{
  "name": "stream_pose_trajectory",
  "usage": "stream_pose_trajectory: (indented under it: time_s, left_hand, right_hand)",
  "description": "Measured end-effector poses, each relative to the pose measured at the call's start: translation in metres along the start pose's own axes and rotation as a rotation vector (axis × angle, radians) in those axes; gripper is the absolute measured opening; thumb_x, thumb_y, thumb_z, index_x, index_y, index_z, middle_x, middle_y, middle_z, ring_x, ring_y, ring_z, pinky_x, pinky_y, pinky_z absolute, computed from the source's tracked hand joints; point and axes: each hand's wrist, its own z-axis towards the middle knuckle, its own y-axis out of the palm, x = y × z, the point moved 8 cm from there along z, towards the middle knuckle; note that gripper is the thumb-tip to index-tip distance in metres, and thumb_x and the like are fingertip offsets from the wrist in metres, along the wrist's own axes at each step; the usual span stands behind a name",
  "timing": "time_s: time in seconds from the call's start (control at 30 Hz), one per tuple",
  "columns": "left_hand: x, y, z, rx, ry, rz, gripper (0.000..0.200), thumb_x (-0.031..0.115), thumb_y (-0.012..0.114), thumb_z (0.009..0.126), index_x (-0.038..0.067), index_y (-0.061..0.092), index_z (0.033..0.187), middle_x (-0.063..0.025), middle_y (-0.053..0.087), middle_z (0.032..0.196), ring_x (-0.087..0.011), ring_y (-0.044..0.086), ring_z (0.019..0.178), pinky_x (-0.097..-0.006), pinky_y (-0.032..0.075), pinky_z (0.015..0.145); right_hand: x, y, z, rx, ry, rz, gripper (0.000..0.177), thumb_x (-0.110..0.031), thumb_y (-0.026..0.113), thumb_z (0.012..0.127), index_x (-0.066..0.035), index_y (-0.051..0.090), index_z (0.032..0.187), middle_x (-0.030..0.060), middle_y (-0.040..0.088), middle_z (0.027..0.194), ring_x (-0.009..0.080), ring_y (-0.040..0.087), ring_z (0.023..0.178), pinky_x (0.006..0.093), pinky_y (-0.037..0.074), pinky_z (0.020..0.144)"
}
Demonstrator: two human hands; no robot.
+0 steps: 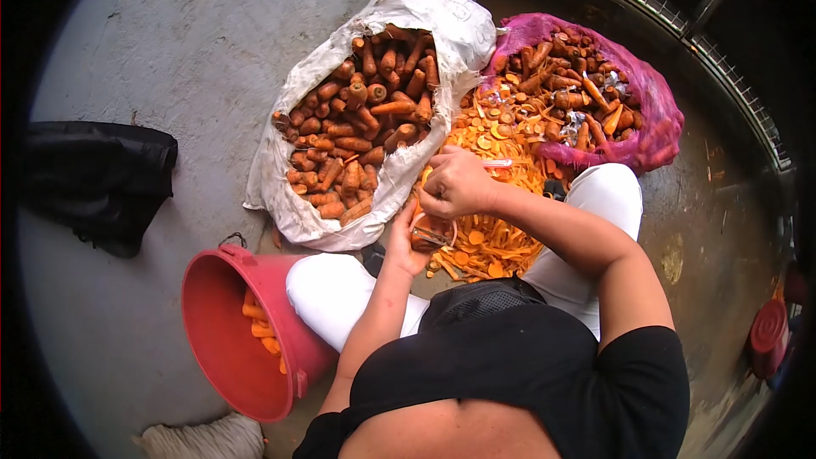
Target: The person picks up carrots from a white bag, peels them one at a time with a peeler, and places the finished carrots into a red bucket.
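Note:
My left hand [403, 245] is wrapped around a carrot [420, 243], low between my knees. My right hand [459, 182] is closed just above it, gripping a peeler [432, 236] whose pale fork and metal blade lie over the carrot. A thin white stick-like piece [498, 163] sticks out on the far side of my right fist. Orange peelings and cut carrot ends [489, 229] are heaped under and beyond both hands.
A white sack [289, 115] full of unpeeled carrots lies ahead. Right of it, a pink mesh sack [659, 119] holds carrots and scraps. A red bucket [208, 331] with peeled carrots [262, 327] tilts at left. Black cloth [102, 174] lies far left; a metal grating [646, 0] curves at upper right.

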Motion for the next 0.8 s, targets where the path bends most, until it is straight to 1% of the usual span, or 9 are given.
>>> stream_pose_trajectory:
  time_s: [0.1, 0.27, 0.3, 0.43, 0.47, 0.53, 0.57, 0.7, 0.8]
  left_hand:
    - [0.001, -0.002, -0.001, 0.002, 0.031, 0.054, 0.037, 0.036, 0.045, 0.096, 0.005, 0.057, 0.11, -0.0092, 0.065, 0.096, -0.0218, 0.064, 0.084, -0.0369, 0.054, 0.071]
    - [0.013, -0.007, 0.0, -0.134, 0.122, 0.215, 0.042, 0.042, 0.04, 0.097, 0.007, 0.053, 0.115, -0.0101, 0.064, 0.092, -0.0221, 0.064, 0.077, -0.0369, 0.053, 0.058]
    - [0.006, -0.004, -0.006, -0.18, 0.03, 0.248, 0.043, 0.044, 0.04, 0.097, 0.007, 0.051, 0.116, -0.0104, 0.063, 0.088, -0.0221, 0.063, 0.071, -0.0361, 0.052, 0.053]
    - [-0.002, 0.0, -0.017, -0.141, 0.018, 0.276, 0.043, 0.043, 0.044, 0.096, 0.004, 0.053, 0.11, -0.0117, 0.063, 0.083, -0.0214, 0.064, 0.065, -0.0319, 0.054, 0.052]
    - [-0.001, 0.004, -0.019, -0.174, 0.017, 0.272, 0.044, 0.044, 0.045, 0.096, 0.003, 0.053, 0.11, -0.0118, 0.063, 0.084, -0.0212, 0.064, 0.066, -0.0318, 0.054, 0.053]
    - [0.005, 0.019, -0.029, -0.238, 0.019, 0.267, 0.046, 0.045, 0.045, 0.096, 0.003, 0.053, 0.111, -0.0119, 0.062, 0.087, -0.0207, 0.064, 0.069, -0.0315, 0.055, 0.056]
    - [0.009, 0.016, -0.028, -0.206, 0.041, 0.252, 0.047, 0.046, 0.044, 0.096, 0.003, 0.052, 0.114, -0.0116, 0.062, 0.088, -0.0208, 0.064, 0.071, -0.033, 0.055, 0.058]
    - [0.013, 0.008, -0.017, -0.183, 0.085, 0.166, 0.049, 0.046, 0.042, 0.096, 0.005, 0.05, 0.122, -0.011, 0.061, 0.09, -0.0213, 0.063, 0.078, -0.0376, 0.056, 0.068]
    - [0.014, 0.002, -0.007, -0.134, 0.094, 0.138, 0.048, 0.046, 0.045, 0.096, 0.005, 0.051, 0.12, -0.0105, 0.061, 0.09, -0.0229, 0.063, 0.081, -0.0409, 0.056, 0.074]
  right_hand:
    - [0.009, 0.004, -0.002, 0.103, 0.011, 0.066, 0.029, -0.023, 0.061, 0.069, -0.012, 0.053, 0.043, 0.0057, 0.047, 0.045, 0.0235, 0.05, 0.048, 0.0372, 0.038, 0.054]
    - [0.037, 0.009, 0.002, 0.113, 0.078, -0.046, 0.029, -0.022, 0.06, 0.074, -0.014, 0.058, 0.046, 0.0017, 0.054, 0.047, 0.0203, 0.051, 0.05, 0.0337, 0.04, 0.056]
    - [0.056, 0.006, 0.004, 0.126, 0.131, -0.091, 0.03, -0.023, 0.059, 0.075, -0.014, 0.06, 0.047, 0.001, 0.054, 0.046, 0.0189, 0.052, 0.05, 0.0335, 0.041, 0.057]
    - [0.113, 0.006, 0.0, -0.057, 0.273, -0.448, 0.036, -0.031, 0.056, 0.081, -0.019, 0.062, 0.047, 0.0003, 0.051, 0.045, 0.0166, 0.053, 0.053, 0.0336, 0.044, 0.067]
    - [0.123, 0.004, -0.008, 0.006, 0.258, -0.496, 0.036, -0.031, 0.055, 0.081, -0.017, 0.065, 0.05, 0.0015, 0.054, 0.046, 0.018, 0.055, 0.056, 0.0335, 0.044, 0.068]
    - [0.145, 0.0, -0.019, 0.059, 0.48, -0.477, 0.038, -0.031, 0.054, 0.081, -0.014, 0.063, 0.049, 0.0055, 0.055, 0.048, 0.0195, 0.059, 0.06, 0.0332, 0.044, 0.072]
    - [0.15, -0.008, -0.021, 0.162, 0.522, -0.512, 0.039, -0.032, 0.052, 0.081, -0.012, 0.065, 0.05, 0.0086, 0.057, 0.049, 0.0216, 0.059, 0.055, 0.033, 0.045, 0.064]
    - [0.162, -0.015, -0.023, 0.139, 0.806, -0.214, 0.04, -0.034, 0.05, 0.082, -0.009, 0.07, 0.058, 0.0094, 0.061, 0.052, 0.0252, 0.058, 0.045, 0.0334, 0.046, 0.047]
    - [0.129, 0.003, -0.013, -0.052, 0.847, 0.192, 0.039, -0.036, 0.051, 0.082, -0.01, 0.071, 0.061, 0.0079, 0.061, 0.052, 0.0235, 0.059, 0.045, 0.0333, 0.049, 0.051]
